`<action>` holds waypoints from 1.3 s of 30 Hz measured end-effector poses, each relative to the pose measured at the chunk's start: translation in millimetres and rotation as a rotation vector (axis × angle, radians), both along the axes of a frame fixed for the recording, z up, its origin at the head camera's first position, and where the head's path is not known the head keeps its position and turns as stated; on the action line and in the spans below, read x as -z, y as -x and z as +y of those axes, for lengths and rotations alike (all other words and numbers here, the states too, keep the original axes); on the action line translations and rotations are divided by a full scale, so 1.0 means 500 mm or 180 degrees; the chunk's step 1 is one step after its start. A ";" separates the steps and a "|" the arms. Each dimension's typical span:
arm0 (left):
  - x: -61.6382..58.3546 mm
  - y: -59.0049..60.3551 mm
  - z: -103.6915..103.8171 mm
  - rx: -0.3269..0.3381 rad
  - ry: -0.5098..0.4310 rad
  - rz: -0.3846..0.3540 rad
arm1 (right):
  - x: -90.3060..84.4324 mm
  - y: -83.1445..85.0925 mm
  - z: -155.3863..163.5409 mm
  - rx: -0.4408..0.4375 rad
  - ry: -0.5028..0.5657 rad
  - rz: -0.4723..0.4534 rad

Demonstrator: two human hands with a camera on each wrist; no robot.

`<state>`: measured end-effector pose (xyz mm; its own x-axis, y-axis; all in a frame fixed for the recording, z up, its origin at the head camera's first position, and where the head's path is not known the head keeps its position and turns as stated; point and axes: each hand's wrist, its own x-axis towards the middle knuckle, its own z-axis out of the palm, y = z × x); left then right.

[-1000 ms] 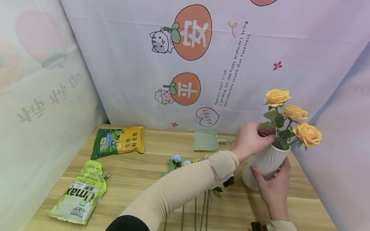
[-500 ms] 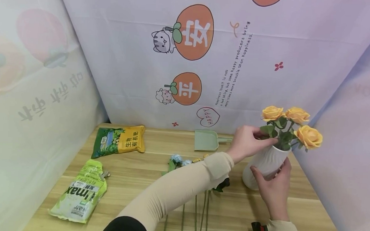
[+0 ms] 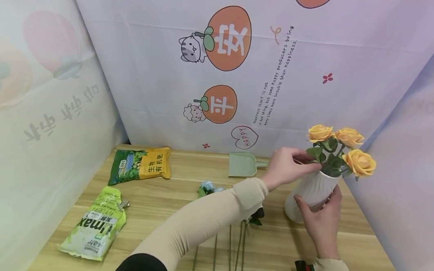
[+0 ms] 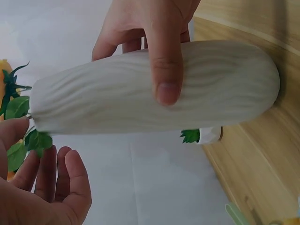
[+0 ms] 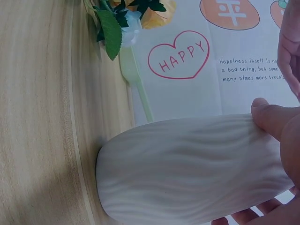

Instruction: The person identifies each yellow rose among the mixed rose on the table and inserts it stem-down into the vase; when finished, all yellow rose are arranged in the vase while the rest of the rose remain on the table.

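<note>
A white ribbed vase (image 3: 311, 193) leans at the right of the table, its mouth tipped to the right. Three yellow roses (image 3: 359, 162) with green leaves stand in it. My right hand (image 3: 323, 223) grips the vase's side, its thumb (image 5: 269, 119) along the near face in the right wrist view. My left hand (image 3: 289, 166) is at the mouth, beside the leaves. In the left wrist view its thumb (image 4: 14, 130) meets a stem at the rim; the loosely bent fingers (image 4: 77, 176) stay apart from the thumb, leaves (image 4: 38, 140) between them.
Blue flowers (image 3: 207, 187) with long stems (image 3: 229, 250) lie mid-table, partly under the left sleeve (image 3: 194, 220). A green dustpan (image 3: 242, 165) lies at the back. A yellow-green bag (image 3: 140, 165) and a clipped lime bag (image 3: 96, 225) are on the left.
The left hand has lowered one rose into the vase, so its bloom sits level with another. Since then that hand has drawn slightly left. The right hand has held its place.
</note>
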<state>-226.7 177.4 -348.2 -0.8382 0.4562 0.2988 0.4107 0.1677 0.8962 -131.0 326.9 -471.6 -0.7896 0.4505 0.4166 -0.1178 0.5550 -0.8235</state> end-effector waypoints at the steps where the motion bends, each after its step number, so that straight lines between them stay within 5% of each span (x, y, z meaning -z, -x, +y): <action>1: -0.001 0.002 -0.007 0.0031 -0.0043 -0.0026 | 0.000 0.001 0.000 -0.0004 0.0011 0.0003; 14: 0.020 0.017 -0.109 0.0010 -0.0173 -0.0085 | 0.003 -0.002 0.001 -0.0003 0.0116 -0.0033; 23: 0.041 -0.004 -0.207 0.0069 -0.0220 -0.0191 | 0.002 -0.003 0.002 0.0016 0.0102 -0.0044; 29: 0.058 -0.018 -0.290 -0.0139 -0.0174 -0.0463 | -0.001 0.001 0.000 0.0019 0.0106 -0.0070; 34: 0.093 -0.033 -0.342 -0.0227 -0.0097 -0.0639 | -0.003 0.002 -0.001 0.0025 0.0100 -0.0054; 39: 0.155 -0.062 -0.361 -0.0144 0.0098 -0.0708 | -0.002 0.002 -0.001 0.0022 0.0114 -0.0070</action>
